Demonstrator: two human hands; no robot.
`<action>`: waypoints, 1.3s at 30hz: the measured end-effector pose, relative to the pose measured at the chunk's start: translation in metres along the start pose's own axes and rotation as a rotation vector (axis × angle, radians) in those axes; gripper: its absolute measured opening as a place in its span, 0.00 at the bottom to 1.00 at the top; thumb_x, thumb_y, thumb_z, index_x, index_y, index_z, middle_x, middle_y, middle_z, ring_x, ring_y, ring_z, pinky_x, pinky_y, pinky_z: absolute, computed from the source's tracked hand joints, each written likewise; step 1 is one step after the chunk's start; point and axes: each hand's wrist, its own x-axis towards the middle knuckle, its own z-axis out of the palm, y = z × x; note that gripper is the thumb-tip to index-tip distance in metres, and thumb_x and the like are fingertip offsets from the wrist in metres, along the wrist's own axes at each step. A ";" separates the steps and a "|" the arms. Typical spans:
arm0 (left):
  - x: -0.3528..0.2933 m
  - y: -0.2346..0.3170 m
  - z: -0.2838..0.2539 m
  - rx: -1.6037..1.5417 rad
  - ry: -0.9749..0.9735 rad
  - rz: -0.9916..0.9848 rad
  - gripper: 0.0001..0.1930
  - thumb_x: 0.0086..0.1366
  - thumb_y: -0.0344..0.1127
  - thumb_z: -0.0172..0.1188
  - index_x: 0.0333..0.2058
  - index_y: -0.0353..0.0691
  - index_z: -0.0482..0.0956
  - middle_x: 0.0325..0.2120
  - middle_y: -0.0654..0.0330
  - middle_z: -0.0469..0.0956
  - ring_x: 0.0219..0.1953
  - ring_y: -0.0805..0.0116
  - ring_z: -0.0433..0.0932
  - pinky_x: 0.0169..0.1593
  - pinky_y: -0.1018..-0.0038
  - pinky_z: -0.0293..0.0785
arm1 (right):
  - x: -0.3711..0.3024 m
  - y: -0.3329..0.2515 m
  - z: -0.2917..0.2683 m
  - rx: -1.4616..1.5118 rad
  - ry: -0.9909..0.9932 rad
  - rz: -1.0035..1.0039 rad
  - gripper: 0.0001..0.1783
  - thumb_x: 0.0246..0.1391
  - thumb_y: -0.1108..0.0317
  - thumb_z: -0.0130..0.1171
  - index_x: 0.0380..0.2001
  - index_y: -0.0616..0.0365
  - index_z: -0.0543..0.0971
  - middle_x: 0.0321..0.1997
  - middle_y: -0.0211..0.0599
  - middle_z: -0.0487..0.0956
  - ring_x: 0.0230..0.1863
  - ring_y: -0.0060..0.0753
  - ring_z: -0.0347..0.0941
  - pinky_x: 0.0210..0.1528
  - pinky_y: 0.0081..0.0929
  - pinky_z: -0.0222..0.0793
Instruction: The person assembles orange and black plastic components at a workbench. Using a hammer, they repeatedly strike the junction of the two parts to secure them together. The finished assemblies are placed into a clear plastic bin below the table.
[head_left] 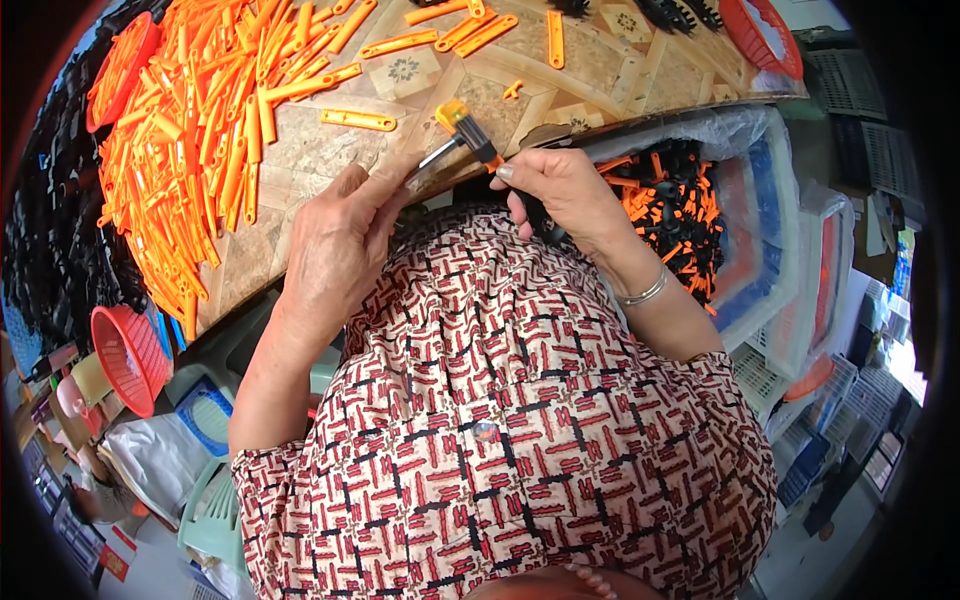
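My left hand (340, 230) is closed around the metal shaft of a small hammer-like tool (468, 130) with a yellow-and-black head. The head hangs at the table's near edge and points down toward my right fingers. My right hand (565, 190) is closed in a pinch beside it, thumb against forefinger. A bit of orange shows at the head's lower end by the right thumb; whether it belongs to the head or to a held piece I cannot tell. Something black (543, 222) shows under the right fingers, mostly hidden.
A large heap of orange plastic strips (200, 130) covers the table's left side; loose strips (358, 120) lie nearer. Right of my hand, a plastic-lined bin (755, 230) holds many small black-and-orange pieces (680, 205). Red baskets (132, 360) and a black pile (50, 220) stand left.
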 end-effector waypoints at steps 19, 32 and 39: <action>0.003 -0.030 -0.016 -0.166 0.575 0.108 0.19 0.62 0.22 0.67 0.52 0.45 0.86 0.29 0.62 0.78 0.30 0.74 0.76 0.35 0.79 0.72 | -0.003 -0.007 -0.018 -0.001 -0.088 0.034 0.15 0.68 0.65 0.55 0.38 0.69 0.81 0.21 0.34 0.79 0.19 0.24 0.74 0.25 0.22 0.71; -0.003 -0.063 -0.006 -0.800 0.501 -0.413 0.21 0.70 0.33 0.62 0.60 0.34 0.76 0.27 0.72 0.75 0.24 0.87 0.68 0.24 0.88 0.59 | -0.019 -0.083 -0.136 -1.266 0.567 -0.478 0.14 0.61 0.59 0.60 0.41 0.56 0.84 0.34 0.48 0.82 0.38 0.53 0.79 0.39 0.39 0.72; 0.005 -0.049 -0.016 -0.859 0.421 -0.485 0.18 0.70 0.37 0.64 0.55 0.36 0.80 0.20 0.78 0.68 0.19 0.89 0.62 0.22 0.87 0.54 | 0.125 -0.142 -0.065 -1.578 0.437 -1.295 0.15 0.60 0.72 0.57 0.50 0.58 0.80 0.42 0.39 0.81 0.40 0.35 0.79 0.43 0.30 0.73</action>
